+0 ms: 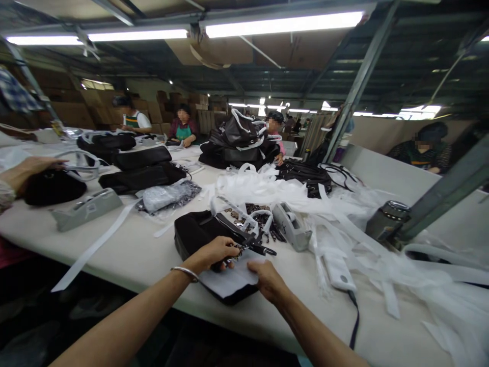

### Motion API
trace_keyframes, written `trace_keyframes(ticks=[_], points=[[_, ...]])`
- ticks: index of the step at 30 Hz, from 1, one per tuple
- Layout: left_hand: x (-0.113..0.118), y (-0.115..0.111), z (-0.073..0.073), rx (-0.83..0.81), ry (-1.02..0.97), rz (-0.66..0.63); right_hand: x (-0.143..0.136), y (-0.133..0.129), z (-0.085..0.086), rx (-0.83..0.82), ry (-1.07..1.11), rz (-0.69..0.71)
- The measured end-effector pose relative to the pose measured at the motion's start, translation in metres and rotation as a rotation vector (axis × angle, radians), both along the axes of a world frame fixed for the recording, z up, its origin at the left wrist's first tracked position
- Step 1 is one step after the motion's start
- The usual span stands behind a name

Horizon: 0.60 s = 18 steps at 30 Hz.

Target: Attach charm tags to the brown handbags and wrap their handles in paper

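A black handbag (193,229) lies on the table in front of me, its handle partly wrapped in white strip. My left hand (216,255), a bangle at its wrist, is over the bag with its fingers closed on a small dark brown glossy piece (237,250), mostly hidden by the fingers. Across the bag's near side lies a white sheet (233,278). My right hand (270,280) pinches the right edge of that sheet. Just beyond the bag is a heap of brown, patterned chain-like pieces (263,219).
A grey tape dispenser (292,227) stands right of the bag, another dispenser (87,209) to the left. White strips (252,183) are heaped behind. Black bags (240,137) are piled farther back. At far left, a co-worker's hand (42,165) touches a black bag. A metal post (451,188) rises at right.
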State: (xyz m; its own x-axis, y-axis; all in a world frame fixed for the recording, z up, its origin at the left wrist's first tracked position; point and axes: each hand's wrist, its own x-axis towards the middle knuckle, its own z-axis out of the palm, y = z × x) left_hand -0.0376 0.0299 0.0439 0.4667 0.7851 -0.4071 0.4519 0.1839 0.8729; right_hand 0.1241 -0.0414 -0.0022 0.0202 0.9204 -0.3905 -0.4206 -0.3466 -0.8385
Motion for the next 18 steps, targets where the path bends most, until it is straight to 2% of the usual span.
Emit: trace_keyframes(ticks=[3,5,6,8,10,11,13,15,18], points=[[-0.004,-0.006,-0.003,0.366,0.281,-0.091,0.013,-0.003,0.016,0.011,-0.013,0.178],[-0.006,-0.009,-0.009,0.525,0.316,-0.087,0.031,-0.001,0.026,-0.001,-0.146,0.266],[-0.007,-0.01,-0.013,0.53,0.284,-0.076,0.041,0.001,0.03,-0.004,-0.234,0.256],[-0.008,-0.01,-0.019,0.4,0.154,-0.031,0.061,0.007,0.039,0.026,-0.39,0.124],[-0.008,-0.008,-0.024,0.249,0.023,0.026,0.074,0.013,0.05,0.116,-0.488,-0.023],[-0.007,-0.007,-0.025,0.178,-0.042,0.058,0.076,0.014,0.055,0.177,-0.531,-0.053],[-0.007,-0.004,-0.027,0.04,-0.165,0.113,0.072,0.015,0.065,0.296,-0.617,-0.024],[-0.007,-0.003,-0.03,-0.082,-0.277,0.145,0.058,0.014,0.071,0.358,-0.67,0.081],[-0.009,-0.004,-0.037,-0.122,-0.36,0.168,0.035,0.012,0.068,0.299,-0.703,0.217]])
